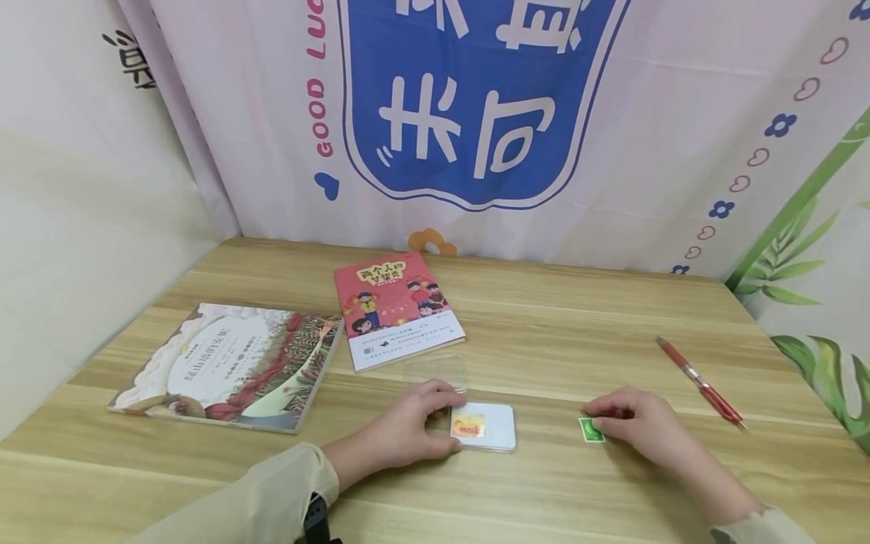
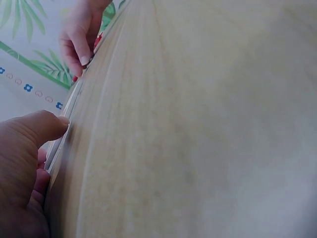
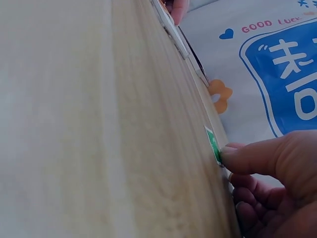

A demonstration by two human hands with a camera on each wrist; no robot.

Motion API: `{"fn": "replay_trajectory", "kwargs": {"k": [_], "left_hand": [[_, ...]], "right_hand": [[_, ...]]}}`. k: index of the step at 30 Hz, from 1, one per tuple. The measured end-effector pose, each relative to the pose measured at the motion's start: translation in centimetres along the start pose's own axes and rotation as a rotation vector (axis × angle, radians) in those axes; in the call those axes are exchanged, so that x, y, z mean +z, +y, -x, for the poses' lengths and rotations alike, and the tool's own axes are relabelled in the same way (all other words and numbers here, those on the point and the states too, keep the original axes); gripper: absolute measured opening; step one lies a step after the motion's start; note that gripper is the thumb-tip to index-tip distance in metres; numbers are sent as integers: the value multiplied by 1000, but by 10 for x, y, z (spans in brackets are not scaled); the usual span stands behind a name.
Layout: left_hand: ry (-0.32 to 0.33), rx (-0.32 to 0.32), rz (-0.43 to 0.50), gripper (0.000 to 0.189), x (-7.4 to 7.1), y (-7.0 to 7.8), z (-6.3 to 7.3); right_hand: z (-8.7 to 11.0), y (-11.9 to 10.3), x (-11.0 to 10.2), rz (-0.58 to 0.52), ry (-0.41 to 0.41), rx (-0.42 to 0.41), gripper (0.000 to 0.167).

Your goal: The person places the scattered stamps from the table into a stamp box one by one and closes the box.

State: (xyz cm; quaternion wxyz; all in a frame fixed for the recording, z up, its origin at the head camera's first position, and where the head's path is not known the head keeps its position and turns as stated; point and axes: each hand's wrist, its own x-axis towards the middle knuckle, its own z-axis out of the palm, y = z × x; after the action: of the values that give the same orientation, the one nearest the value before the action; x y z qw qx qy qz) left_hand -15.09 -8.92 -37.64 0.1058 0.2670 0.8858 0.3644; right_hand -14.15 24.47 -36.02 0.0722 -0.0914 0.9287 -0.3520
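Observation:
My left hand (image 1: 397,429) holds a shallow clear plastic case (image 1: 503,431) by its left end, thumb on the near edge and fingers on the far edge. White card-like pieces fill the case, and a small orange and yellow stamp (image 1: 469,426) lies on top of them. To the right, my right hand (image 1: 642,425) pinches a small green stamp (image 1: 590,431) with a white border by its edge, at the tabletop. In the right wrist view the thumb (image 3: 242,157) covers one end of this green stamp (image 3: 213,143).
A clear plastic lid (image 1: 435,370) lies just behind my left hand. Beyond it is a red booklet (image 1: 401,310), and a picture book (image 1: 227,366) lies to the left. A red pen (image 1: 700,381) rests at the right on the wooden table (image 1: 578,340). A printed curtain (image 1: 612,211) hangs behind.

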Motion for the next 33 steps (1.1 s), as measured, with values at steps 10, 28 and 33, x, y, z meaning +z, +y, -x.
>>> {"fn": "replay_trajectory", "kwargs": {"k": [10, 28, 33], "left_hand": [[13, 17, -8, 49, -1, -1, 1], [2, 25, -6, 49, 0, -1, 0], [-2, 16, -2, 49, 0, 0, 0]], "right_hand": [[-3, -3, 3, 18, 15, 3, 8], [-4, -4, 3, -29, -68, -53, 5], [-7, -4, -3, -121, -168, -54, 10]]}}
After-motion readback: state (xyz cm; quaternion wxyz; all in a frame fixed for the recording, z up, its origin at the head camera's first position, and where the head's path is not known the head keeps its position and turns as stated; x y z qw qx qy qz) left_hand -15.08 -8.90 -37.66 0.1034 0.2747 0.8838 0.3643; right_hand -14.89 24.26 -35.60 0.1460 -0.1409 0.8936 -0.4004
